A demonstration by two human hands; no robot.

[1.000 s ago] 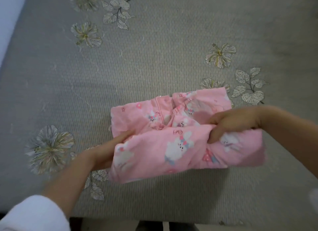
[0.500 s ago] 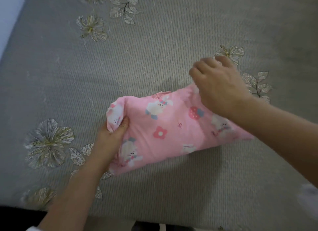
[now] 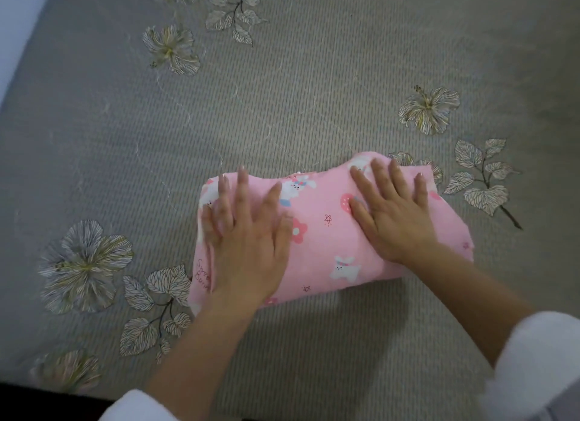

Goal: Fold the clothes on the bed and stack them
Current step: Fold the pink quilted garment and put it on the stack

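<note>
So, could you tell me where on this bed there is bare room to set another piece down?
The grey woven bed cover lies bare beyond the folded pink bunny-print garment, between the upper-left embroidered flower and the right-hand embroidered flower, and left of it. Crowded only at the garment, under the left hand and right hand.

Soft matt pink cloth garment (image 3: 323, 241); ribbed woven bedcover (image 3: 314, 91).

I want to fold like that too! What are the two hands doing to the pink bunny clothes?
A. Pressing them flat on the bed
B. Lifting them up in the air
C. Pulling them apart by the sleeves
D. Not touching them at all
A: the left hand and right hand lie palm-down with straight, spread fingers on the folded pink garment, which rests on the grey bed cover.
</note>
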